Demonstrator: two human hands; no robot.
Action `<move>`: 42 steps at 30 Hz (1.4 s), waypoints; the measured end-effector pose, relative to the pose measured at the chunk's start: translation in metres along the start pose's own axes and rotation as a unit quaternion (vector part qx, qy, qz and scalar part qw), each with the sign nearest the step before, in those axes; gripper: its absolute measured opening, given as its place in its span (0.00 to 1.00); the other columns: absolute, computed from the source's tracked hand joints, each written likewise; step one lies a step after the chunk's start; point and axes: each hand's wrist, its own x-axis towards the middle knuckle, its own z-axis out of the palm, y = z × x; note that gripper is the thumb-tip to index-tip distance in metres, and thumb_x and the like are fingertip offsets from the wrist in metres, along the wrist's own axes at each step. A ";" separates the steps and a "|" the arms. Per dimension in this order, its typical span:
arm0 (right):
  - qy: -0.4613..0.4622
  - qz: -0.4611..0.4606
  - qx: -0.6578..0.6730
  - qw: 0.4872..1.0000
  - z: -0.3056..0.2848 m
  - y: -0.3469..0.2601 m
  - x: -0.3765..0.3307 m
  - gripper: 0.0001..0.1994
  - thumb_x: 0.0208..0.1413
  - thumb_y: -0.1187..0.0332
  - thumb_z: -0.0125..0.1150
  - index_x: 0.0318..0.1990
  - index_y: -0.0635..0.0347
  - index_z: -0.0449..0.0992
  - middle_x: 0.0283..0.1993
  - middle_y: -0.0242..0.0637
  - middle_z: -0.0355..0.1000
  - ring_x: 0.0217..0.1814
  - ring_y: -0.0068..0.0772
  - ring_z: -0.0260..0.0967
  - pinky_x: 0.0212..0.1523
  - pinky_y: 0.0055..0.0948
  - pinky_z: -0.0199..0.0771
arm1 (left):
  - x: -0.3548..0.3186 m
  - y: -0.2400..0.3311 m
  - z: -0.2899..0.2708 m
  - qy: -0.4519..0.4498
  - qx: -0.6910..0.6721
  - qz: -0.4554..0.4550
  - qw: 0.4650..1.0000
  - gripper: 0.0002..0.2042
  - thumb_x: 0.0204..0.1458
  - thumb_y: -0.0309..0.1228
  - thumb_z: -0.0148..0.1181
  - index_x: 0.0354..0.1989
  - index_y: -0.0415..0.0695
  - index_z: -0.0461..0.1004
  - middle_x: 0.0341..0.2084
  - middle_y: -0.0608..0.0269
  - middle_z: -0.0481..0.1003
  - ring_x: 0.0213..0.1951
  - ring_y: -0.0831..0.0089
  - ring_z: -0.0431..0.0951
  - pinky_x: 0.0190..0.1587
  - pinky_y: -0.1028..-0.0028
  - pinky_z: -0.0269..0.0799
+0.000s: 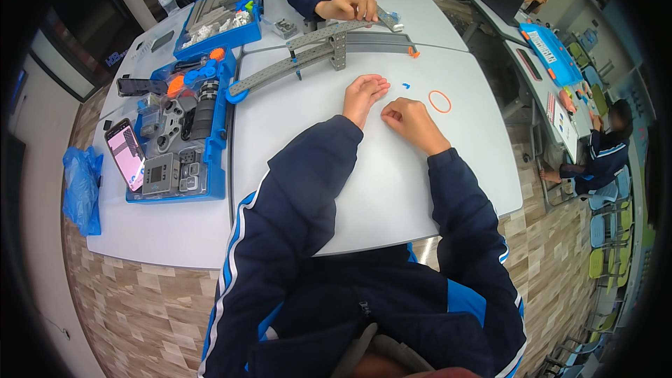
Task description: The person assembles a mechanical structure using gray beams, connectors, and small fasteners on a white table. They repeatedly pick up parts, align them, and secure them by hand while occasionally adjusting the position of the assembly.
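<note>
Above the white table (294, 189) my left hand (363, 99) is open, palm turned inward, fingers loosely bent and nothing seen in it. My right hand (414, 124) is close beside it, fingers curled in a pinch. Whatever they may hold is hidden. Just beyond my hands lie small blue connector pieces (406, 86). An orange ring (450, 103) rests to the right of them. Farther off stands a long grey beam assembly (308, 52) built from perforated plastic parts, with a blue piece at its near left end.
Across the table, a co-worker's hand (348, 7) touches the assembly. At left are a blue parts case (221, 147) with a game controller and electronic modules, a phone (127, 156) leaning on it, and another blue case (256, 28). Small orange pieces (413, 52) lie at the far right.
</note>
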 end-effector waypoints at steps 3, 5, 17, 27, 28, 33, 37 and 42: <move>-0.062 0.003 -0.057 0.996 -0.004 0.002 0.016 0.05 0.44 0.78 0.61 0.31 0.67 0.78 0.26 0.42 0.75 0.27 0.33 0.74 0.32 0.26 0.74 | 0.000 0.000 0.000 0.007 0.005 -0.005 1.000 0.13 0.61 0.27 0.49 0.50 0.32 0.66 0.48 0.48 0.71 0.53 0.61 0.73 0.59 0.67 0.67; -0.076 -0.028 -0.109 0.991 -0.007 0.001 0.029 0.05 0.42 0.78 0.61 0.30 0.66 0.78 0.25 0.42 0.75 0.26 0.34 0.74 0.31 0.26 0.74 | 0.000 0.001 -0.001 0.002 -0.001 -0.003 1.000 0.13 0.61 0.27 0.48 0.50 0.32 0.66 0.47 0.48 0.71 0.53 0.61 0.73 0.59 0.67 0.67; 0.080 -0.031 0.301 0.950 -0.088 -0.035 0.096 0.10 0.60 0.67 0.56 0.39 0.67 0.74 0.34 0.40 0.77 0.31 0.25 0.75 0.30 0.20 0.72 | 0.002 0.000 0.000 -0.006 0.013 -0.011 1.000 0.12 0.62 0.27 0.46 0.49 0.30 0.65 0.46 0.46 0.71 0.52 0.60 0.73 0.59 0.67 0.68; 0.110 -0.023 0.689 0.716 -0.107 -0.016 0.087 0.09 0.62 0.69 0.55 0.42 0.68 0.70 0.43 0.39 0.70 0.39 0.23 0.66 0.39 0.20 0.69 | 0.001 -0.001 0.002 0.001 0.034 -0.004 0.999 0.12 0.61 0.27 0.46 0.47 0.31 0.67 0.46 0.46 0.72 0.50 0.60 0.75 0.57 0.68 0.69; 0.119 -0.009 0.719 0.685 -0.111 -0.014 0.086 0.09 0.62 0.70 0.56 0.42 0.68 0.70 0.42 0.38 0.70 0.38 0.23 0.65 0.39 0.21 0.69 | 0.001 -0.001 0.002 -0.001 0.030 -0.003 1.000 0.12 0.61 0.27 0.46 0.47 0.31 0.67 0.46 0.46 0.72 0.50 0.60 0.75 0.57 0.68 0.69; 0.053 -0.022 0.779 0.624 -0.123 -0.018 0.074 0.07 0.63 0.73 0.52 0.42 0.70 0.68 0.41 0.38 0.67 0.37 0.22 0.63 0.36 0.21 0.66 | 0.000 0.000 0.002 -0.006 0.029 -0.006 1.000 0.12 0.61 0.27 0.47 0.47 0.31 0.67 0.45 0.46 0.72 0.50 0.60 0.75 0.57 0.68 0.70; 0.040 -0.015 0.782 0.622 -0.124 -0.028 0.070 0.08 0.63 0.73 0.52 0.42 0.71 0.68 0.44 0.40 0.67 0.38 0.23 0.64 0.36 0.22 0.67 | 0.000 0.000 0.003 -0.004 0.031 -0.008 0.999 0.12 0.61 0.27 0.47 0.47 0.31 0.67 0.45 0.47 0.72 0.50 0.61 0.75 0.57 0.68 0.70; 0.077 0.020 0.757 0.649 -0.123 -0.035 0.070 0.08 0.63 0.73 0.52 0.43 0.72 0.69 0.49 0.45 0.68 0.41 0.26 0.66 0.38 0.22 0.71 | 0.000 0.000 0.003 -0.006 0.033 -0.005 0.999 0.11 0.61 0.28 0.47 0.47 0.31 0.67 0.45 0.48 0.72 0.49 0.61 0.75 0.56 0.69 0.70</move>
